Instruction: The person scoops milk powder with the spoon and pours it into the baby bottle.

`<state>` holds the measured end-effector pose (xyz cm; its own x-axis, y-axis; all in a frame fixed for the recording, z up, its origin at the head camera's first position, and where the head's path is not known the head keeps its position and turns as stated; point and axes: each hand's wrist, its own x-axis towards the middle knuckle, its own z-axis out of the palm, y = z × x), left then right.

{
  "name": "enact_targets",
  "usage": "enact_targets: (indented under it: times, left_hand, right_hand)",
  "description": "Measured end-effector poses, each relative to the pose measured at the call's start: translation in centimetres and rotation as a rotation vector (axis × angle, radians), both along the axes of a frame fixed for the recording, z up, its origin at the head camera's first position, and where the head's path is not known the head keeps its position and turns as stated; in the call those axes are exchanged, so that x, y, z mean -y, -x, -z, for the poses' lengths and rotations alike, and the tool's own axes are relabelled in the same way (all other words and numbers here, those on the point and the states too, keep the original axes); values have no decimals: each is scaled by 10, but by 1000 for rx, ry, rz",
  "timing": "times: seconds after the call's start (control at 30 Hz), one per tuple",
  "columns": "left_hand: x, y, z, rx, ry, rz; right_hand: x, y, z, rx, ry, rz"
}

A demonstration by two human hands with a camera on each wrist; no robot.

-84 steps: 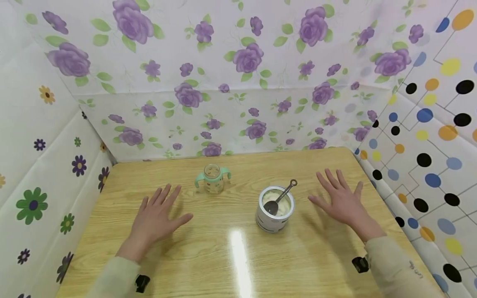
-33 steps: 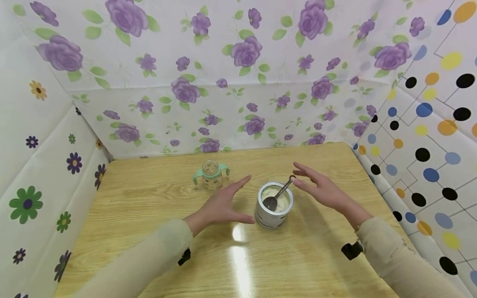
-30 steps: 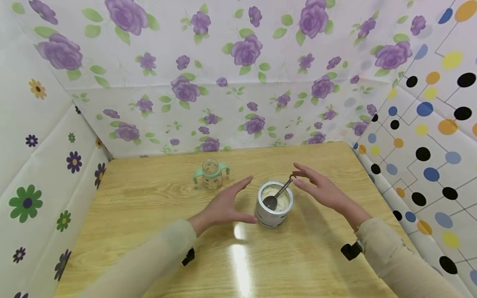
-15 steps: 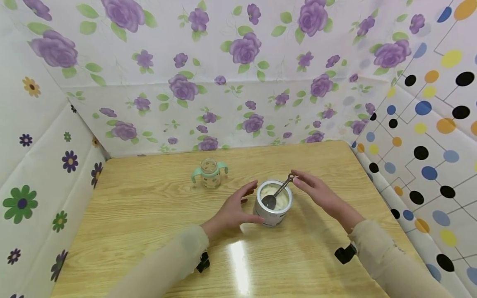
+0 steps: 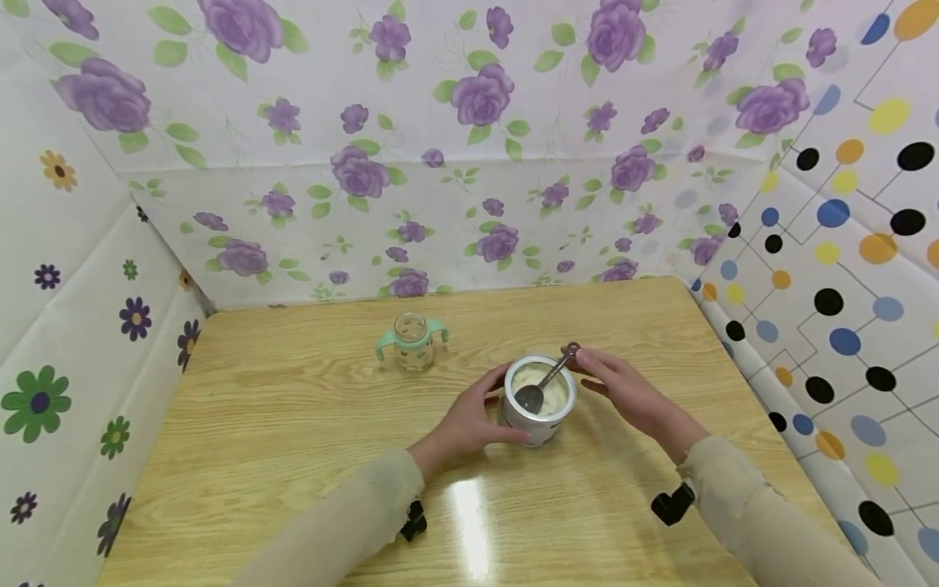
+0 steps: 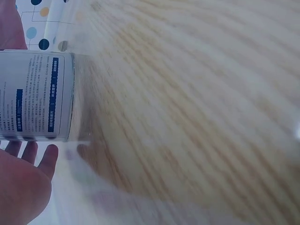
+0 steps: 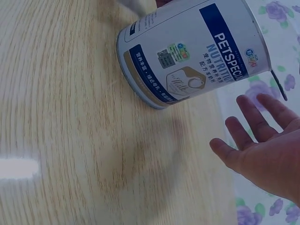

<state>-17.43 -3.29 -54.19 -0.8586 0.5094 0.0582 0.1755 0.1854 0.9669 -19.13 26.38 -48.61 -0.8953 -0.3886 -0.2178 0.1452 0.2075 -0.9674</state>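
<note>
A white can (image 5: 536, 427) of pale milk powder (image 5: 552, 391) stands upright on the table; its printed label faces the right wrist view. The bowl of a dark metal spoon (image 5: 548, 377) lies on the powder, and its handle leans over the far-right rim. My left hand (image 5: 469, 417) holds the can's left side, thumb across the front and fingers behind. At the spoon's looped end, my right hand (image 5: 623, 387) has thumb and index finger on either side of the handle, pinching it. Its other fingers (image 7: 239, 133) are spread in the right wrist view.
A clear baby bottle (image 5: 414, 346) with two mint-green handles stands uncapped behind and left of the can. The wooden table (image 5: 293, 399) is bounded by a purple-flowered cloth (image 5: 440, 163) at the back and patterned cloths on both sides.
Both hands, first spread wide over the table, have come inward. The left has reached the can and wrapped round it; the right has closed its fingertips at the spoon handle. Can and bottle stay put.
</note>
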Motion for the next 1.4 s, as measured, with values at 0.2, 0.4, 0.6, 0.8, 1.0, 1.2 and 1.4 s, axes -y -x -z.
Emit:
enact_targets:
  times: [0.2, 0.4, 0.6, 0.8, 1.0, 1.2, 1.4]
  left_hand:
    - [-4, -1, 4, 2, -27, -5]
    - [-6, -2, 4, 17, -47, -13]
    - [-7, -1, 5, 12, -56, -18]
    - [-5, -1, 5, 19, -63, -17]
    - [-5, 0, 4, 18, -70, -11]
    - [-6, 1, 3, 18, -69, -9]
    - [-5, 0, 2, 16, -61, -16]
  right_hand:
    - [3, 2, 5, -1, 22, -8]
    - [10, 3, 5, 18, 81, 6]
    - [16, 4, -1, -11, 104, 33]
    - [21, 5, -9, -70, 63, 61]
    - [27, 3, -20, -148, -15, 72]
    - [34, 0, -32, -243, -48, 35]
    - [39, -4, -42, -330, -108, 0]
